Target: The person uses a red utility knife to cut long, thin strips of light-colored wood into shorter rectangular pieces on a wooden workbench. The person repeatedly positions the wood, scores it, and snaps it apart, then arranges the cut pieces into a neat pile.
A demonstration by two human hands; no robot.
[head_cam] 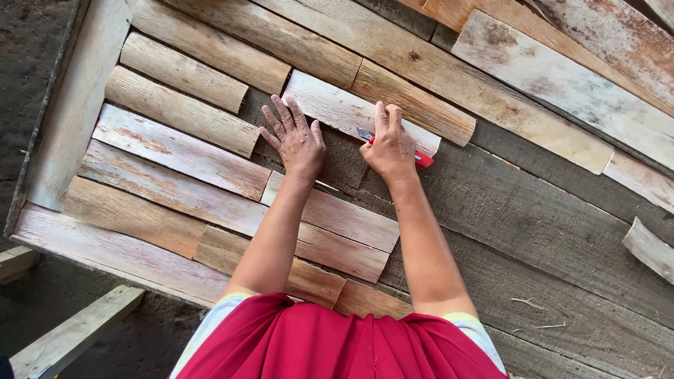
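- The left hand (295, 140) is lying flat with its fingers spread, released and grasping nothing, pressing on the dark plank of the bench (533, 210) just below the near end of a pale wood strip (337, 109).
- The right hand (390, 144) is clenching around a red-handled utility knife (423, 159), the red body sticking out to the right of the hand and the grey blade end (364, 134) showing on its left side.
- The blade end is sitting against the lower edge of the pale wood strip, which is lying slanted between the two hands, its far end reaching past the right hand.
- A browner strip (414, 102) is lying just beyond the pale one, touching it along its upper end.
- Rows of similar flat strips (175, 151) are lying side by side to the left of the left hand, covering that part of the bench up to a pale board (70, 112) along the edge.
- Longer weathered boards (533, 70) are lying slanted across the far right.
- A single loose piece (649, 247) is lying well apart at the right edge.
- The person's red garment (337, 347) is showing at the bottom of the view.
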